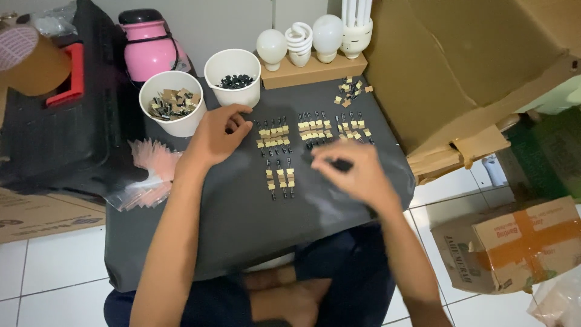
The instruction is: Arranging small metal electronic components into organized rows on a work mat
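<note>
While seen from above, dark worktop (242, 224) laid across the lap, carrying small tan-and-black components (278, 134) set out in neat rows. Left hand (216, 134) rested at the rows' left end, fingers loosely curled, thumb and forefinger nearly closed just below the rim of a white cup of black parts (233, 75); whether anything was pinched there could not be told. Right hand (356, 171) blurred, held over the worktop right of centre, fingertips drawn together around a small dark part (342, 164). Second white cup (172, 103) with mixed tan and black pieces stood to the left of the first. Loose heap of components (350, 91) lay near the far right corner. Wooden block (315, 68) with four white lamp bulbs stood behind the cups. Pink flask (149, 42), black case (54, 121) and clear small bags (148, 172) to the left; cardboard boxes (472, 66) to the right.
</note>
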